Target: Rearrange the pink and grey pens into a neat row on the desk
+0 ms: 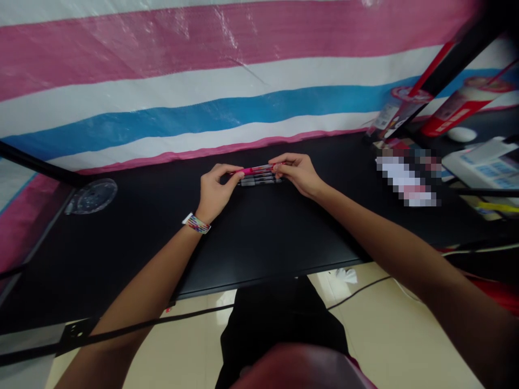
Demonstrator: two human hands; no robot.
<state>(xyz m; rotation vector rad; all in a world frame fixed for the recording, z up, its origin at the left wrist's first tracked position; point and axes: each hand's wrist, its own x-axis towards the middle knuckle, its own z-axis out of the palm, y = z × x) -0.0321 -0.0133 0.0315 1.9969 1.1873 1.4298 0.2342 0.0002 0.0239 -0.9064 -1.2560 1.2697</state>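
A pink-and-clear pen (250,170) lies level between my two hands over the black desk. At its left end my left hand (218,186) pinches it with thumb and fingers; a patterned band is on that wrist. My right hand (298,172) pinches the right end, its fingertips covering the tip. Directly below the pink pen, several dark, clear-barrelled pens (259,180) lie side by side in a row. Whether the pink pen touches them, I cannot tell.
A clear plastic lid (92,196) lies at the desk's left. To the right stand a clear cup with a red straw (395,113) and a red cup (460,108), near a white mouse (462,134). A striped sheet (227,116) hangs behind; a cable (194,313) runs below the front edge.
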